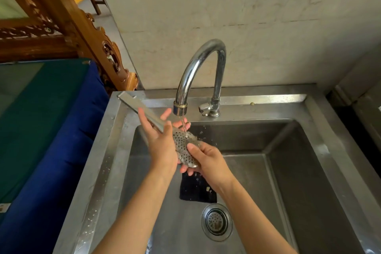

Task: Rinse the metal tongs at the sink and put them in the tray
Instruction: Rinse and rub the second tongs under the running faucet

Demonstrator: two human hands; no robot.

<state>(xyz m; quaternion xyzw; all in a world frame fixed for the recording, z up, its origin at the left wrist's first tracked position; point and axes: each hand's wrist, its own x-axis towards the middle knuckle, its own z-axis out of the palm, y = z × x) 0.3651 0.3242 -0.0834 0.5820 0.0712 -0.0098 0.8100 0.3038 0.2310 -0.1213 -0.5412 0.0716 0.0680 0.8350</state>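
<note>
Left hand wrapped around the metal tongs mid-shaft, thumb over the top. Right hand pinching the perforated heads from below and the side, thumb on the top face. Tongs held over the sink basin, handle end angled up-left past the rim, heads directly under the tap. Thin water stream landing on the perforations, droplets scattering. Below: dark mat on basin floor, round drain strainer just beside it. Blue cloth left of sink.
</note>
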